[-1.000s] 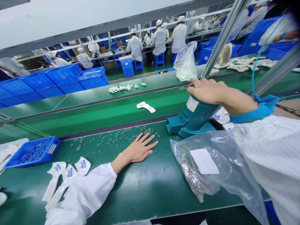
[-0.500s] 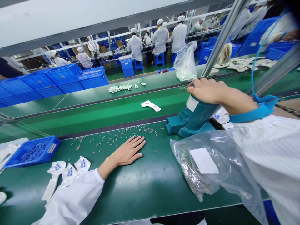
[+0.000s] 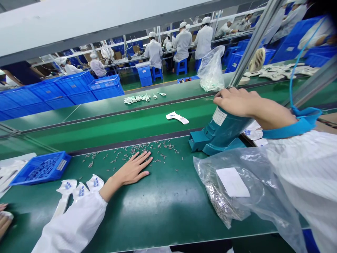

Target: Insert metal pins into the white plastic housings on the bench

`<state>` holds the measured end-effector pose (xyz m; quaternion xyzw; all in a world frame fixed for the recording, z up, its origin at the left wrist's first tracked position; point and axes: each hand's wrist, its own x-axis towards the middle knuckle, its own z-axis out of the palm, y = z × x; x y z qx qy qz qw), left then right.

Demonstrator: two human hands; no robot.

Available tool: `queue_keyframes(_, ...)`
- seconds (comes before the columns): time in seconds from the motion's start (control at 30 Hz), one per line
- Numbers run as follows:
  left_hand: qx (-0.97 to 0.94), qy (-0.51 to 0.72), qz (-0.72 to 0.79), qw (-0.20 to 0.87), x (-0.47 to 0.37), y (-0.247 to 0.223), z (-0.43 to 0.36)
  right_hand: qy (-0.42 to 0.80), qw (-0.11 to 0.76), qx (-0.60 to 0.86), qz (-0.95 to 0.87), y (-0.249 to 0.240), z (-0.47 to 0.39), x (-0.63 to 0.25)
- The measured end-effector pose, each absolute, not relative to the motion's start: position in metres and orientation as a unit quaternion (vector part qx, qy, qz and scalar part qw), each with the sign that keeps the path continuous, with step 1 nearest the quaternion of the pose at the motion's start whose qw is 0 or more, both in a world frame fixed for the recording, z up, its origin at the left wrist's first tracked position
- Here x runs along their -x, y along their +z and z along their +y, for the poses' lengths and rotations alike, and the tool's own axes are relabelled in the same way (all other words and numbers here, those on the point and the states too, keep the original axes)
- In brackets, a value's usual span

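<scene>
Flat on the green work surface, my left hand (image 3: 133, 169) has its fingers spread over the edge of many small metal screws (image 3: 163, 147). My right hand (image 3: 237, 102) wraps over the top of a teal container (image 3: 223, 128) that stands tilted on the surface. A clear plastic bag (image 3: 260, 172) with a white label and metal pieces inside lies below it. White parts with blue pieces (image 3: 67, 186) rest beside my left sleeve. One similar white part (image 3: 177, 117) is on the bright green belt behind the screws.
At the left sits a blue tray (image 3: 42, 168) of small blue pieces, with another person's hand (image 3: 4, 219) near the left edge. Small green-and-white parts (image 3: 137, 99) and a clear bag (image 3: 211, 72) lie beyond the belt. A metal post (image 3: 252, 44) rises at the right.
My left hand has slid left across the surface, uncovering some screws. The white part on the belt has shifted right. Another person's hand has appeared at the left edge.
</scene>
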<state>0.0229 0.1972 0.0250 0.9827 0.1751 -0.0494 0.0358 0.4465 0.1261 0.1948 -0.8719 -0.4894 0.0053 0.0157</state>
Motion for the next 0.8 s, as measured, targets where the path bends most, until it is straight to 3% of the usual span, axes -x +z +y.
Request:
queue_keyframes(0.2, -0.981, -0.047, 0.189, 0.02, -0.021, 0.038, 0.193, 0.01, 0.015, 0.869, -0.494, 0.196, 0.126, -0.446)
queue_keyframes(0.47, -0.996, -0.034, 0.014, 0.082, -0.107, 0.021, 0.145, -0.009, 0.02, 0.865, -0.502, 0.192, 0.128, -0.449)
queue_keyframes(0.8, -0.994, -0.02, 0.09, 0.063, -0.132, 0.018, 0.189, 0.006, 0.017, 0.864, -0.503, 0.193, 0.128, -0.451)
